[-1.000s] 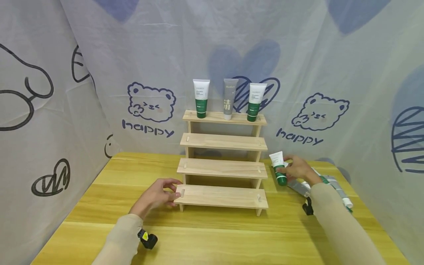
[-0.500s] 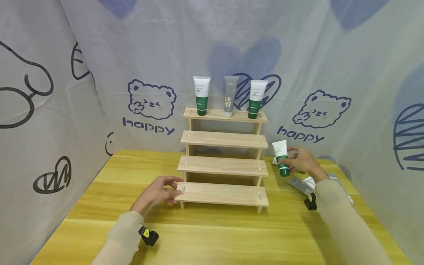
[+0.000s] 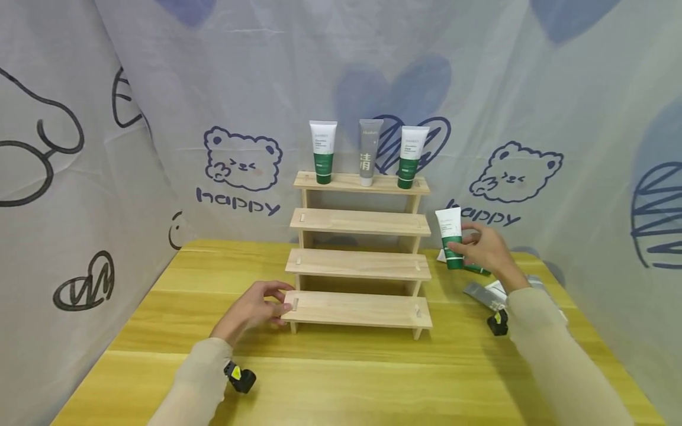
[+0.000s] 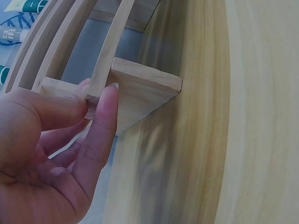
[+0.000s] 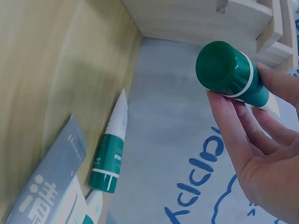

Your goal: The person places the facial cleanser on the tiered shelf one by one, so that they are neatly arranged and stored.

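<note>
The fingers of the right hand (image 3: 487,249) grip a white-and-green squeeze tube (image 3: 449,229), cap (image 5: 216,65) down, in the air beside the right end of the four-step wooden stand (image 3: 357,264). Its upper part is white with small print, its lower part green, with a thin white ring above the glossy cap. The left hand (image 3: 257,307) pinches the left end of the bottom step (image 3: 357,309)

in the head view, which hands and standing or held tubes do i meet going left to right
Left hand, first standing white-green tube, standing grey tube, second standing white-green tube, held white-green tube, right hand.
</note>
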The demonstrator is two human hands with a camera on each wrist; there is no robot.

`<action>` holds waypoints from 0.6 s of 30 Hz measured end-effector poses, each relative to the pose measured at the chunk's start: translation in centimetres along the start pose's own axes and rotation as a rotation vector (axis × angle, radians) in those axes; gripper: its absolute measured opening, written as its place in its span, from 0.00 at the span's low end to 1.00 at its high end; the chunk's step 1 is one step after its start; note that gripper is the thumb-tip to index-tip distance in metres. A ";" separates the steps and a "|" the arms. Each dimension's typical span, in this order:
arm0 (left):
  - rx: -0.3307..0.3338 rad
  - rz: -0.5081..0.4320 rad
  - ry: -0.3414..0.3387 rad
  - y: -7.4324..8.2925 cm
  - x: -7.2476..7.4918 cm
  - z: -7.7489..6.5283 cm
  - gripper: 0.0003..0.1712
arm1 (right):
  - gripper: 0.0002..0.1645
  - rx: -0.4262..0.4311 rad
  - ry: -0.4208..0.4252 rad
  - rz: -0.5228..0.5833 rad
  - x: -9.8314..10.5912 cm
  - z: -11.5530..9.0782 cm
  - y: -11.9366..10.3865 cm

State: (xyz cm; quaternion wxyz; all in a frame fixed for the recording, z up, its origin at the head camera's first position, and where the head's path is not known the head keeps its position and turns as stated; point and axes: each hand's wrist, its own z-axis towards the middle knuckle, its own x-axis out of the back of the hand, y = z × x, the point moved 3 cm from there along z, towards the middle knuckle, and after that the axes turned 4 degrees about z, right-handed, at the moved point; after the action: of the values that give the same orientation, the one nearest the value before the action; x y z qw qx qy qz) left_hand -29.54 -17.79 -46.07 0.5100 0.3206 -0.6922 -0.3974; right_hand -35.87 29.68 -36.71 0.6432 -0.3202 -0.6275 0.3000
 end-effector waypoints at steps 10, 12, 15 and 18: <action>-0.016 0.012 -0.003 0.2 0.0 -0.2 0.25 | 0.44 0.048 0.083 -0.027 -0.1 -0.8 -1.7; -0.019 0.012 -0.002 0.2 0.0 -0.3 0.25 | 0.45 0.058 0.091 -0.020 0.0 -1.0 -2.0; -0.019 0.014 -0.001 0.2 0.0 -0.3 0.24 | 0.45 0.066 0.097 -0.012 0.0 -1.3 -2.6; -0.023 0.013 -0.002 0.2 0.0 -0.3 0.24 | 0.45 0.071 0.099 -0.014 0.0 -1.5 -3.2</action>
State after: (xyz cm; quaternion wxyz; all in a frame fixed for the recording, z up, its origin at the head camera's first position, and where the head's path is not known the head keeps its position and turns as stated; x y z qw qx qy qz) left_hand -29.30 -17.74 -45.85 0.5154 0.3098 -0.6904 -0.4022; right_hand -34.45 27.67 -34.25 0.6864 -0.3073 -0.5861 0.3014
